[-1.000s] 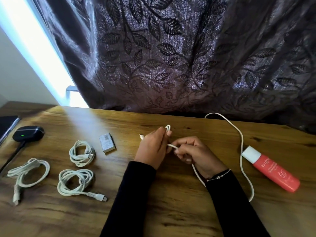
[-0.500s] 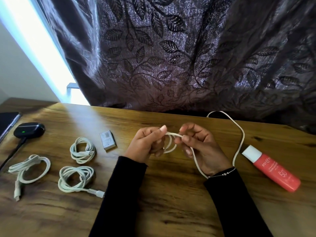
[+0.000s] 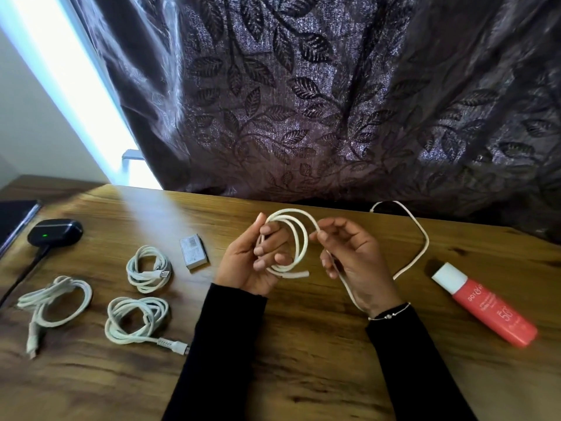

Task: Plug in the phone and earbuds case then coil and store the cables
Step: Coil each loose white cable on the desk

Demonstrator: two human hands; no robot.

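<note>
My left hand grips a small coil of white cable just above the wooden table. My right hand pinches the same cable at the coil's right side, and the loose length runs under that palm and loops out to the table's back edge. Three coiled white cables lie at the left: one, another and a third. A dark earbuds case with a green light sits at the far left with a dark cable plugged in. A phone's edge shows beside it.
A small grey box lies left of my hands. A red tube with a white cap lies at the right. A dark leaf-patterned curtain hangs along the table's back edge.
The cable between my hands has gone from a single small loop to a coil of about two turns, and both hands have lifted slightly. The loose length has pulled in toward me.
</note>
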